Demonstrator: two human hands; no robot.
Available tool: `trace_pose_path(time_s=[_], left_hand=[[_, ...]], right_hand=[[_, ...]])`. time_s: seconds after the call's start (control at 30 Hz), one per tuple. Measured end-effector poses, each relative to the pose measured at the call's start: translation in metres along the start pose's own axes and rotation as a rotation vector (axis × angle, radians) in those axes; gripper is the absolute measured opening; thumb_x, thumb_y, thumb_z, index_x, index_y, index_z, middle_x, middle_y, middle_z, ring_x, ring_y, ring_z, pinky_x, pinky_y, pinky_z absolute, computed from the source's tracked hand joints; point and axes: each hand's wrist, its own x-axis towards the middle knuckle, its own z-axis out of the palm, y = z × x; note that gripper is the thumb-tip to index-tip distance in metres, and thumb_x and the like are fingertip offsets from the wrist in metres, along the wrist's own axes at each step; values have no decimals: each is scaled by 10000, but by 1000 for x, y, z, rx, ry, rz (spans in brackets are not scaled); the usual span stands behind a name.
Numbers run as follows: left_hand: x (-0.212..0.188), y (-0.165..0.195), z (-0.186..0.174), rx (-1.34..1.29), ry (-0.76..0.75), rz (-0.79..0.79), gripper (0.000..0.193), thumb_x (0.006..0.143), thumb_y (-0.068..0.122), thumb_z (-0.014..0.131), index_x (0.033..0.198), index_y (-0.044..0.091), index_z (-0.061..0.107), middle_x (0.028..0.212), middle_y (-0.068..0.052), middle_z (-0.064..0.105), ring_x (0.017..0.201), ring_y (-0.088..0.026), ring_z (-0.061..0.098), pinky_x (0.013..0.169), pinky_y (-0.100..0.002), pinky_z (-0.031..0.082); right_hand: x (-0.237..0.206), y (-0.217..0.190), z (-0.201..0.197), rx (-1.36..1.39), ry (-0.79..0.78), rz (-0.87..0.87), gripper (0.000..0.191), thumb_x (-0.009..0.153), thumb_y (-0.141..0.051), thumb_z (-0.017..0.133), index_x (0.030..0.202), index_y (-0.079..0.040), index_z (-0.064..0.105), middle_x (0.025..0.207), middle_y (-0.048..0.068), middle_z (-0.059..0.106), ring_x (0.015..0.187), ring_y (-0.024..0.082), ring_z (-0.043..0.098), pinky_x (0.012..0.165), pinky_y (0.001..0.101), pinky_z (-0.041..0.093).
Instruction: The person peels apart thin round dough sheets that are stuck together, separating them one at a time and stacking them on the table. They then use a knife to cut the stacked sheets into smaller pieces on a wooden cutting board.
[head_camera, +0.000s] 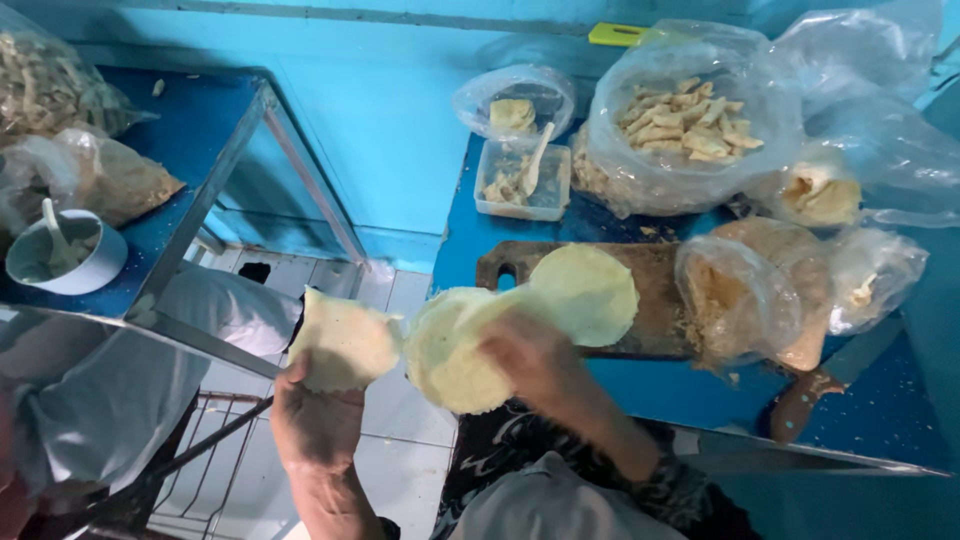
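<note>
My left hand (315, 420) holds up a pale yellow dough wrapper (343, 342) with a ragged edge, over the tiled floor. My right hand (535, 362) grips a stack of round pale wrappers (455, 350) just to the right of it. One more round wrapper (585, 293) lies on a brown wooden cutting board (660, 300) on the blue table, touching the held stack's upper edge.
Clear plastic bags of cut pastry strips (690, 120) and crumbs (745, 295) crowd the blue table (880, 420). A plastic tub with a spoon (522, 180) stands behind the board. A knife (835, 380) lies at the right. A white bowl (65, 255) sits on the left shelf.
</note>
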Motion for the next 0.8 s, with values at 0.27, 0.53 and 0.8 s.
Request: trace_pose_path(time_s=[0.27, 0.53, 0.8], left_hand=[[17, -28, 42, 178, -71, -231, 563, 927, 352, 573, 1399, 46, 557, 1338, -76, 669, 1250, -269, 612, 1066, -473, 449], [54, -101, 112, 849, -413, -594, 444, 980, 365, 567, 1279, 57, 680, 1156, -57, 726, 997, -142, 674, 834, -317, 493], [71, -141, 111, 1092, -767, -39, 361, 943, 129, 650, 1277, -9, 657, 1022, -68, 750, 894, -124, 686, 762, -285, 560]], right_hand=[[11, -9, -17, 255, -72, 452, 423, 957, -330, 707, 1330, -131, 678, 1086, 75, 760, 945, 140, 721, 843, 288, 590], [2, 29, -74, 1099, 260, 677, 546, 845, -53, 688, 1371, -84, 548, 1163, 43, 700, 1024, 135, 690, 852, 300, 570], [-24, 55, -94, 777, 452, 598, 407, 906, -18, 729, 1303, -36, 641, 1013, -6, 677, 867, 77, 613, 734, 229, 487]])
